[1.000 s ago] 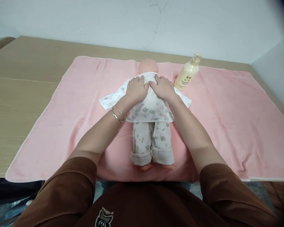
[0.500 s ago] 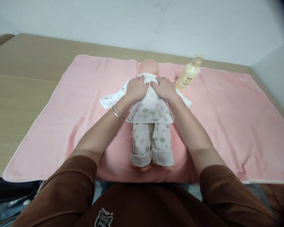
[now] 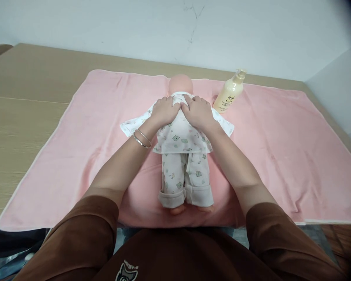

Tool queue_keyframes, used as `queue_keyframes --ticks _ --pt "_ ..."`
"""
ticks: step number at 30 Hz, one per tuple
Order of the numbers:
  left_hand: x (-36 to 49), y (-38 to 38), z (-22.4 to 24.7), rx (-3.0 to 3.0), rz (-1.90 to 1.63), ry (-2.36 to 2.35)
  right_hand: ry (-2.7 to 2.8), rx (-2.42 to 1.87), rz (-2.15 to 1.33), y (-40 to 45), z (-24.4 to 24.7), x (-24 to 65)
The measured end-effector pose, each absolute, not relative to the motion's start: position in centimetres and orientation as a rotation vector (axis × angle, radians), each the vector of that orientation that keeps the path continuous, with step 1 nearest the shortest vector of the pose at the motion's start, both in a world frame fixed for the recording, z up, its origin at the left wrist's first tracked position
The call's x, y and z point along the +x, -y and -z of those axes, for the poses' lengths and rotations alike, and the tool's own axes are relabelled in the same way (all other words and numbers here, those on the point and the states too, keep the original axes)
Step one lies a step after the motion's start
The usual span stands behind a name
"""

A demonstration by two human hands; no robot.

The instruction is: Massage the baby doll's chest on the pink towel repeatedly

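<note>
A baby doll (image 3: 181, 134) in a white patterned top and rolled-up trousers lies on a pink blanket (image 3: 87, 128), its head away from me and its feet near the front edge. Its bare head shows no face from here. My left hand (image 3: 165, 110) rests on the left side of its upper back, fingers spread. On the right side lies my right hand (image 3: 199, 112), also open. The two thumbs come close together at the middle of the back. Both hands press flat on the cloth and grasp nothing.
A cream pump bottle (image 3: 228, 93) stands on the blanket just right of the doll's shoulder, beside its sleeve. The wooden table (image 3: 26, 86) shows at the left and back, with a pale wall (image 3: 134, 31) behind it.
The whole scene has shifted slightly left in view. Both hands stay on the doll's upper back, with the right fingers a little closer to its middle.
</note>
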State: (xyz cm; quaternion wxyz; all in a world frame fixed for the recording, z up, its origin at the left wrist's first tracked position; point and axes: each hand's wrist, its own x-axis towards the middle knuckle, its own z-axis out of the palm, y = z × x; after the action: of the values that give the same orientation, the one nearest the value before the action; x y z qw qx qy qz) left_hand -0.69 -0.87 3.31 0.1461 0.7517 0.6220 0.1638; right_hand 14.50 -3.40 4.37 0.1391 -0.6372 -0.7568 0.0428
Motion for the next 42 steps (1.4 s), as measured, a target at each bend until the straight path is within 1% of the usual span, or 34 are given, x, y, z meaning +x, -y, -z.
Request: queue_keyframes --ticks 11,17,19,23,26,29,32,37,42 --pt "0.8 3.3 -2.8 2.311 -0.578 -1.841 2.157 -1.906 -0.242 2.2 -4.1 15.4" --pt "0.4 2.3 -2.4 2.276 -0.631 -1.767 2.222 -1.846 -0.152 3.7 -4.7 14.4" --pt "-0.3 1.4 -2.7 2.183 -0.727 -1.718 2.257 -1.768 -0.11 4.7 -5.5 13.9" --pt "-2.2 0.8 -4.6 1.875 -1.08 -1.632 2.194 -1.672 0.01 5.8 -6.2 12.8" --pt "-3.4 1.4 -6.6 1.732 -1.295 -1.59 2.265 -1.633 -0.022 5.5 -5.0 12.3" --pt "-3.9 2.3 -8.0 1.679 -1.408 -1.549 2.296 -1.595 -0.085 4.6 -3.8 12.2" --pt "-4.0 2.9 -8.9 1.672 -1.431 -1.547 2.191 -1.592 -0.052 4.0 -3.5 12.6" --pt "-3.9 3.4 -9.4 1.646 -1.431 -1.516 2.262 -1.584 -0.133 4.2 -3.8 12.7" --pt "-4.1 3.2 -9.1 1.608 -1.443 -1.429 2.233 -1.592 -0.046 4.8 -4.2 12.3"
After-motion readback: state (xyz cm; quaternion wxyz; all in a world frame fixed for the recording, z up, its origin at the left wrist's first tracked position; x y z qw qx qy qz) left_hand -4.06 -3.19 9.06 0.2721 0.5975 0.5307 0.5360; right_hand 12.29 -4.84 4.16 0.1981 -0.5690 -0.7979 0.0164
